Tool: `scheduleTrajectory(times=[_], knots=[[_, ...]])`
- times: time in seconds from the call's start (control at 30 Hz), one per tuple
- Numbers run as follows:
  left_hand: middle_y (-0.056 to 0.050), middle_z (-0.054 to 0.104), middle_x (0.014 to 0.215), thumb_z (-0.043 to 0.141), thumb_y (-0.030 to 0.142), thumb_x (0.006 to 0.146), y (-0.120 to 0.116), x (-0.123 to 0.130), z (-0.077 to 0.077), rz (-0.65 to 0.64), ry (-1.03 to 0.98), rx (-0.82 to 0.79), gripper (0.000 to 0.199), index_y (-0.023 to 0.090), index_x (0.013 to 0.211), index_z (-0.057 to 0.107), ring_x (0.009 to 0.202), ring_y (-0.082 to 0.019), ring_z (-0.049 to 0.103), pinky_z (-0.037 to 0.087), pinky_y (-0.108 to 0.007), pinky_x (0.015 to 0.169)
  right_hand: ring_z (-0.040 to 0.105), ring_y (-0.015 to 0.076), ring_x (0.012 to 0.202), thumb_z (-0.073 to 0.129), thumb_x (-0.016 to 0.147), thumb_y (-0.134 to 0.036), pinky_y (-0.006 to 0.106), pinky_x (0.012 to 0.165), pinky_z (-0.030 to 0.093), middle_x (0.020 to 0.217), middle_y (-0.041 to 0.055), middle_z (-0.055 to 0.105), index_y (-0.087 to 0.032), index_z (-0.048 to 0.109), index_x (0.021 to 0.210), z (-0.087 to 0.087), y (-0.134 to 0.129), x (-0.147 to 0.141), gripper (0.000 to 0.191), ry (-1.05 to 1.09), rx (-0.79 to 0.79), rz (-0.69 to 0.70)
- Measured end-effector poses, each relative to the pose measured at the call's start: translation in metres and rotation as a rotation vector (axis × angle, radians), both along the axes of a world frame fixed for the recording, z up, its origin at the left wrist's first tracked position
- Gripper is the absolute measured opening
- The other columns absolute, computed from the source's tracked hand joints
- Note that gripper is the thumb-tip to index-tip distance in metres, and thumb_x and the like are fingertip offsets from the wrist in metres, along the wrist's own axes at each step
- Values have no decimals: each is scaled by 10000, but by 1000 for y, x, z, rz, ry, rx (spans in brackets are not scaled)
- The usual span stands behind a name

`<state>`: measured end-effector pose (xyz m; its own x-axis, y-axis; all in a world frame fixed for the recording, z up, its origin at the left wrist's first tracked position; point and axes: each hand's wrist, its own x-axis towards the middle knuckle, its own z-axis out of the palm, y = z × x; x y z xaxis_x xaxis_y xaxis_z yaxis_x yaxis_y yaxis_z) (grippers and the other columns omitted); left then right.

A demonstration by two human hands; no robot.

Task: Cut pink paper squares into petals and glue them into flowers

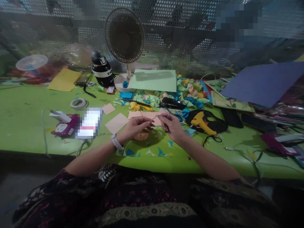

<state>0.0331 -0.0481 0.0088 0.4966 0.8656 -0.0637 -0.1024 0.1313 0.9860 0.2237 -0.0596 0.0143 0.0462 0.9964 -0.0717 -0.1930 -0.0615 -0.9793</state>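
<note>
My left hand [139, 124], with a pale band on its wrist, is closed in a pinch above the middle of the green table [28, 104]. Facing it, my right hand [173, 126] is closed too, thumb and forefinger together. The fingertips of both hands nearly meet, and what lies between them is too small to make out. Something dark shows under my right fingers. Just below my left hand is a rounded peach paper piece [141, 136]. Pink paper squares [117, 123] lie beside and behind the hands. Blue and pale green paper scraps [149, 152] are scattered near the table edge.
A yellow glue gun [203, 123] rests on a black mat at right. Behind are a black stapler [173, 103], folded paper pieces [190, 90], a fan [124, 36] and a bottle [102, 71]. At left are a lit phone [89, 123], a purple power strip [66, 126] and tape [79, 103].
</note>
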Motion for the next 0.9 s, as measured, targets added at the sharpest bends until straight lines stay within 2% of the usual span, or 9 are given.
scheduleTrajectory(times=[0.17,0.37,0.67,0.9], knots=[[-121,771,971,783,474,749,0,0,-2,17,-6,-31,411,140,977,709,814,-191,742,591,-274,678,306,45,362,852,574,-496,214,366,192,441,-86,465,-207,626,695,0,-1,0,386,-31,17,-14],[-107,770,961,775,498,743,0,2,-5,7,-17,-20,404,149,940,725,778,-191,737,597,-282,658,356,62,414,846,602,-477,224,383,240,495,-60,510,-205,694,706,-1,-6,-3,328,-168,98,32],[-126,771,961,761,420,763,3,-1,-5,15,-16,-36,349,136,961,718,804,-198,745,600,-292,677,306,52,377,821,625,-479,219,364,217,458,-70,465,-207,667,684,3,-5,1,318,-131,116,-81],[-134,771,1001,766,466,763,2,-2,-4,-4,-27,-27,402,142,996,722,831,-208,749,595,-297,695,330,55,372,820,632,-488,214,355,218,456,-67,475,-204,672,693,1,-4,0,326,-134,128,-42]])
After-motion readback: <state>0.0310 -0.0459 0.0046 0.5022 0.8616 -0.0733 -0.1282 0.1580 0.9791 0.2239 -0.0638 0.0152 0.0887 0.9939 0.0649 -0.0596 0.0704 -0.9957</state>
